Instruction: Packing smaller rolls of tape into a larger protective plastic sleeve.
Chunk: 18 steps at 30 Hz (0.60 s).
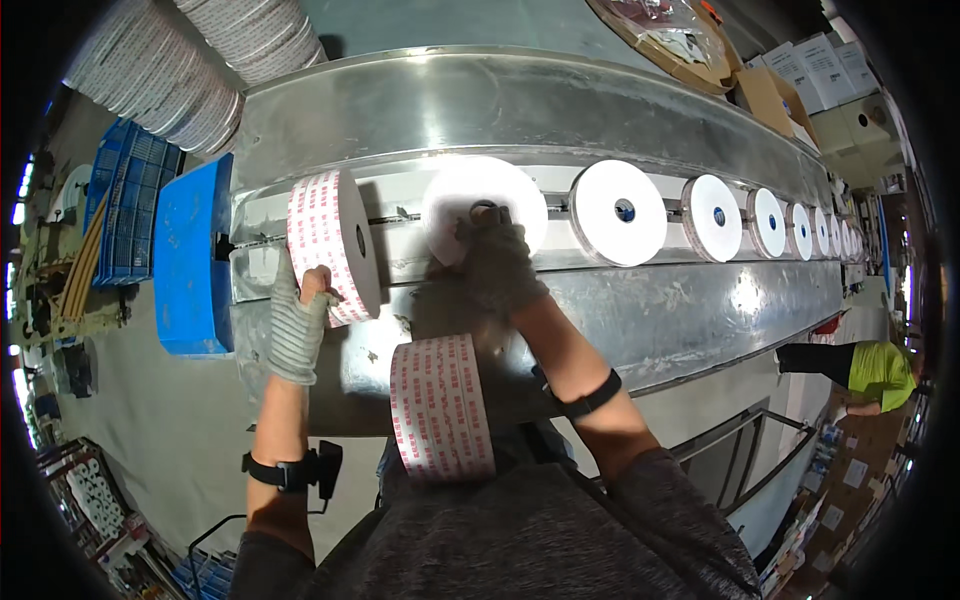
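My left hand (303, 318), in a grey knit glove with bare fingertips, grips the lower edge of a wide tape roll (332, 245) with red print on its side. That roll stands tilted on its edge at the left end of the metal conveyor. My right hand (497, 258), also gloved, reaches over a white roll (520, 210) lying flat to its right. Its fingers are curled together at the core hole; what they hold, if anything, is hidden. Close to my body, another printed roll (442, 408) stands at the conveyor's near edge.
More white rolls (640, 225) line the metal conveyor (640, 310) toward the right. A blue end cover (192, 258) and blue crates (130, 215) are at left. Tall stacks of rolls (155, 85) stand far left. A person in a yellow-green top (880, 377) is at far right.
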### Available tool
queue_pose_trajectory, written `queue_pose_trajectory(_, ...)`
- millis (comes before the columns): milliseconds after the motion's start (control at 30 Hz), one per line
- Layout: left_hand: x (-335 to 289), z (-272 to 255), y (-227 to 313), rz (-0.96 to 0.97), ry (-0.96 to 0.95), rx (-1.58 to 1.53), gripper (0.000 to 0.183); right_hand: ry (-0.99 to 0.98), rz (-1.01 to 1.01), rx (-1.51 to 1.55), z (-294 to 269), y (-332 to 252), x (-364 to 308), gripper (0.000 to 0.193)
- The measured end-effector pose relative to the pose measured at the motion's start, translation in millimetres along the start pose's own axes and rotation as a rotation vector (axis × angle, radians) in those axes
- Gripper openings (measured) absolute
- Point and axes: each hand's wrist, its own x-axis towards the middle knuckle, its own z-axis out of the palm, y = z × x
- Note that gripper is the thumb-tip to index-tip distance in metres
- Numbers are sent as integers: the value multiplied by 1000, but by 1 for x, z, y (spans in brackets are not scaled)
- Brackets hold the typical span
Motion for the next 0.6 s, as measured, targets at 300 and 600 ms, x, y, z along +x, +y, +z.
queue_pose_trajectory(300,-25,18,32,-164,132,-389,70,-235,-226,1272,-16,-72,12,101)
queue_pose_trajectory(600,-43,-40,27,-1,326,-318,63,-212,-437,69,15,-93,71,103)
